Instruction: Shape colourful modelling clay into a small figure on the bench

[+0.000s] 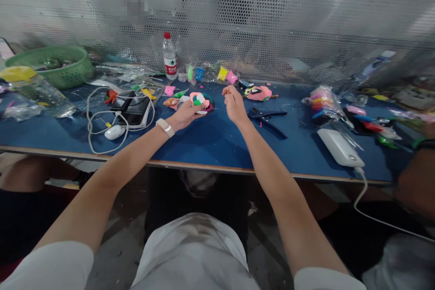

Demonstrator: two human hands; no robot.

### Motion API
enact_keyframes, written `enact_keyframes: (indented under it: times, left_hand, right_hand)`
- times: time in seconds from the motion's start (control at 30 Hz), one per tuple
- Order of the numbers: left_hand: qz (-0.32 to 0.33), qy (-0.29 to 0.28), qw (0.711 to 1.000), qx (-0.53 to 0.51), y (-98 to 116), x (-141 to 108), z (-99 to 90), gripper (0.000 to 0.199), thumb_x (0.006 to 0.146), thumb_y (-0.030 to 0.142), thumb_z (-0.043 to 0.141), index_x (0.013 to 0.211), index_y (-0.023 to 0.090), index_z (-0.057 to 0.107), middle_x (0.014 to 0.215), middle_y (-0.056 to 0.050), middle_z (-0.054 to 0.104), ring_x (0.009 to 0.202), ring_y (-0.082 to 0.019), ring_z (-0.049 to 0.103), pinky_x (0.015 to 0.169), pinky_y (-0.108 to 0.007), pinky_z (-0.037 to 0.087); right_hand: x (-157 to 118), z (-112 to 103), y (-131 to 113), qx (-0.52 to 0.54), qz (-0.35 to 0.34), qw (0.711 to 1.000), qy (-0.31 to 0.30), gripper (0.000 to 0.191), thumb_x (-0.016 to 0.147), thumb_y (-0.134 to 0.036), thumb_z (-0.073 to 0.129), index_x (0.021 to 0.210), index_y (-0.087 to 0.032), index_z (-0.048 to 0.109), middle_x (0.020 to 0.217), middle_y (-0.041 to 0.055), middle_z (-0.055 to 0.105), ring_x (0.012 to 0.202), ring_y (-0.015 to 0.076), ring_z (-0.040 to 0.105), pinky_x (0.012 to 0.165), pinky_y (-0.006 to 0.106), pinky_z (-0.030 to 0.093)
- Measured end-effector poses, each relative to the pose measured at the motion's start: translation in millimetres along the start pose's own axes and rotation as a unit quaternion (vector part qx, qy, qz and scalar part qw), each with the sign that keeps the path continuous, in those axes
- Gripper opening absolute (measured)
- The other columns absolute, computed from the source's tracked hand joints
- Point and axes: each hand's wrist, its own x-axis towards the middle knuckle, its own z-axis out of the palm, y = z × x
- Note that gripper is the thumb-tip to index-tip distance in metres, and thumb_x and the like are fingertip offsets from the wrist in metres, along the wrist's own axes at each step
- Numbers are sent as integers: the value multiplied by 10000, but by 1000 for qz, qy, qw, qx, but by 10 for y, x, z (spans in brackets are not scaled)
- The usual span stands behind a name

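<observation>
My left hand [186, 115], with a pale band at the wrist, holds a colourful clay figure [200, 99] in pink, green, white and purple. To its right, raised over the blue table [207, 145], my right hand [233, 102] is closed, with something small and brownish at its fingertips, too small to name. Black-handled pliers [270, 120] lie right of my right hand. Behind them rests a pink clay figure [258, 93] with yellow and black parts. A pink clay lump [169, 90] and an orange piece [171, 101] are left of the held figure.
A red-capped bottle [170, 59] stands by the perforated metal screen [217, 13]. At left are a green basket [68, 72], a yellow-lidded jar [41, 90], a black device [131, 108] and a white cable [90, 129]. A white power bank [340, 147] and clay packets [324, 102] lie right. People sit both sides.
</observation>
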Motion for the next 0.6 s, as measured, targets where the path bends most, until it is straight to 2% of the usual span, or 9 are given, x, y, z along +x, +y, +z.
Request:
enact_keyframes:
  times: [0.1,0.2,0.3,0.37,0.5,0.6]
  left_hand:
    - [18,-6,1000,12,-2,4,-12,301,908,115,878,1154,206,732,1239,-93,835,1267,-253,812,1276,-554,616]
    - [32,-4,999,22,-10,-2,-15,353,903,96,858,1189,219,692,1301,-100,821,1307,-258,803,1283,-573,606]
    - [40,1,999,9,-7,-11,-10,372,895,91,839,1190,226,657,1329,-96,812,1312,-255,801,1274,-564,609]
    - [43,3,999,6,4,-18,-1,382,881,92,832,1190,230,655,1326,-91,815,1314,-258,799,1266,-552,615]
    - [42,0,999,4,41,-28,22,332,877,112,822,1162,221,691,1285,-94,833,1303,-266,796,1255,-540,623]
    - [42,2,999,10,63,-32,38,266,906,135,799,1143,215,709,1263,-102,841,1287,-264,797,1241,-526,625]
  right_hand:
    - [-5,39,-19,-17,-49,998,40,486,1184,-703,458,1192,-276,690,971,48,643,887,234,641,882,417,581]
    - [-23,89,-50,-11,-60,998,33,532,1142,-785,539,1303,-299,682,1024,48,702,853,230,667,882,427,600]
    - [-42,104,-103,3,-38,999,1,565,1120,-841,557,1235,-305,693,914,17,709,729,207,638,809,409,597]
    - [-49,93,-144,-12,-41,999,-15,579,1116,-852,562,1125,-295,718,880,22,714,744,212,648,811,405,594]
    - [-49,80,-184,-47,-87,995,-20,578,1111,-823,600,1011,-282,779,1015,78,755,904,255,692,882,431,604]
    - [-49,96,-166,-51,-83,995,-34,478,1090,-760,689,1111,-300,813,1119,83,782,906,259,690,907,454,612]
